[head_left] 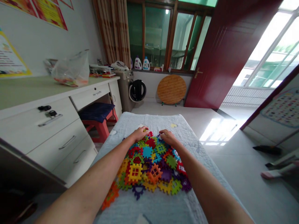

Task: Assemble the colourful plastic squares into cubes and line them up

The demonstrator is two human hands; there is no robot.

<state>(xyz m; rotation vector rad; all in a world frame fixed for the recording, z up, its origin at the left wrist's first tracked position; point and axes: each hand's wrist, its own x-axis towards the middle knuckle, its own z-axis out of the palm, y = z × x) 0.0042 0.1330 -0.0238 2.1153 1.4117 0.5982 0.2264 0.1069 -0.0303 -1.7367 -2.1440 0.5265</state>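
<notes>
A heap of colourful plastic interlocking pieces [147,152] lies on a cloth-covered table [163,208]. At the heap's far left edge is my left hand [141,133], fingers curved over yellow and red pieces; whether it grips one is hard to make out. My right hand [167,137] rests at the far right edge, its fingers apart and touching the pieces. Nearer to me are a yellow window piece [135,173], an orange window piece [154,173] and a purple piece [138,190]. An orange piece [111,195] sticks out at the near left, beside my left forearm.
On the left stands a desk [98,81] with a plastic bag [72,70] on it and a red stool [100,124] under it. Beyond are a washing machine [126,84], a round wooden board [172,89] and a red door [224,53]. A person's foot [271,175] shows at right.
</notes>
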